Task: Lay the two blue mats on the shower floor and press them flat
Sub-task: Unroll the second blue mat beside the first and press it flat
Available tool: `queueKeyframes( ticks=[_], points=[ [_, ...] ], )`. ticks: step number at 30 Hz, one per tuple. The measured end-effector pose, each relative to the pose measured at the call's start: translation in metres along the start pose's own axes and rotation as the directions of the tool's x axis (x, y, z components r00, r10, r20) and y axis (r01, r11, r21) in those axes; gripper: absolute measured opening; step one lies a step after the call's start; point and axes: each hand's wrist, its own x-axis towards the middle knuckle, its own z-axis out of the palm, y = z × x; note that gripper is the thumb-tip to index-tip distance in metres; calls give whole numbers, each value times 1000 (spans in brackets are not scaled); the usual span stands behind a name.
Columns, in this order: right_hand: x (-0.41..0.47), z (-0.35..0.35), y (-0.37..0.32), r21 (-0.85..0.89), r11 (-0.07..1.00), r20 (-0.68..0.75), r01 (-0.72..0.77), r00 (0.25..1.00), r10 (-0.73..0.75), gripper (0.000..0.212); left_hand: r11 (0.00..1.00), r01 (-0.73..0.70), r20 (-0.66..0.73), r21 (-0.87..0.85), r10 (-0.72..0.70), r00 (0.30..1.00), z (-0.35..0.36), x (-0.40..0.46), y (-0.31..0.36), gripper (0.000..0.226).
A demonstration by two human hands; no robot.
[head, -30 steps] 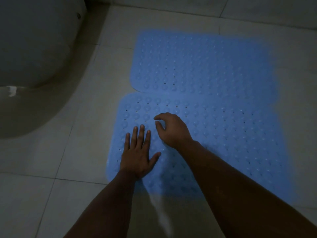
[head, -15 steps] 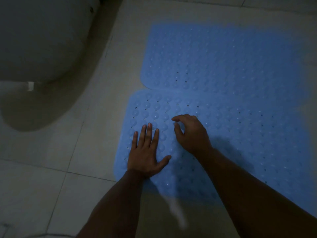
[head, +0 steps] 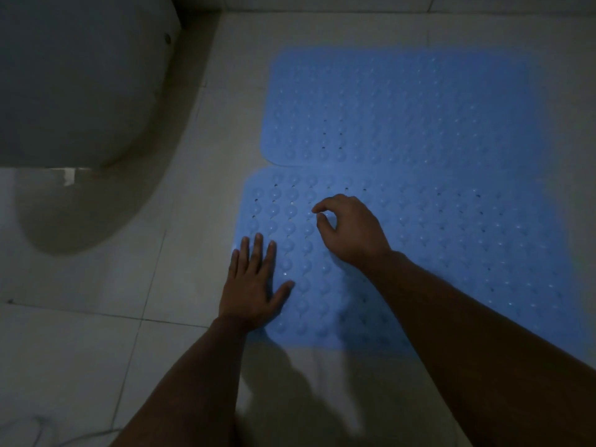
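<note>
Two blue mats with rows of round bumps and small holes lie side by side on the pale tiled floor. The far mat (head: pixel 400 104) touches the near mat (head: pixel 451 240) along one long edge. My left hand (head: pixel 253 285) lies flat, palm down with fingers spread, on the near mat's left edge. My right hand (head: pixel 350 232) rests on the same mat a little farther in, fingers curled with thumb and forefinger nearly touching over a bump. Neither hand holds anything.
A white toilet bowl (head: pixel 77 85) stands at the upper left, casting a shadow on the tiles. Pale floor tiles (head: pixel 80 350) with grout lines lie to the left and in front. The wall base (head: pixel 354 3) runs along the top.
My left hand has slid left toward the near mat's edge. The right hand stays curled on the mat. The view has shifted so the mats sit farther right.
</note>
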Motion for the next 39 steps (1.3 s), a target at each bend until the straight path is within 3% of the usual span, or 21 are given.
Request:
queueKeyframes(
  ticks=[4, 13, 17, 20, 22, 25, 32, 39],
  points=[
    [1, 23, 9, 21, 1000, -23, -6, 1000, 6, 27, 997, 56, -103, 44, -52, 993, 9, -2, 6, 91],
    [-6, 57, 15, -93, 995, -96, 33, 994, -42, 29, 998, 45, -108, 38, -41, 993, 16, 1, 1, 88],
    [-5, 56, 0, -232, 973, -6, -8, 1000, 7, 36, 999, 47, -53, 14, -46, 998, 11, 2, 3, 90],
    [-14, 60, -21, -369, 929, 61, 6, 998, 18, 39, 989, 55, 25, -134, -52, 998, -8, 7, -4, 76],
    [-35, 74, -30, -374, 928, 48, -1, 999, 20, 41, 982, 77, -31, -172, -83, 996, -26, 12, -13, 65],
    [-71, 108, -34, -359, 933, 82, -30, 995, 63, 54, 991, 102, -123, -82, -112, 986, -37, 17, -19, 61],
    [-98, 139, -31, -493, 870, 142, -19, 985, 102, 85, 986, 152, -193, -74, -163, 967, -23, 20, -23, 59],
    [-96, 146, -29, -459, 888, 111, -29, 990, 89, 86, 982, 155, -252, -110, -178, 951, -14, 29, -41, 51]
  ],
)
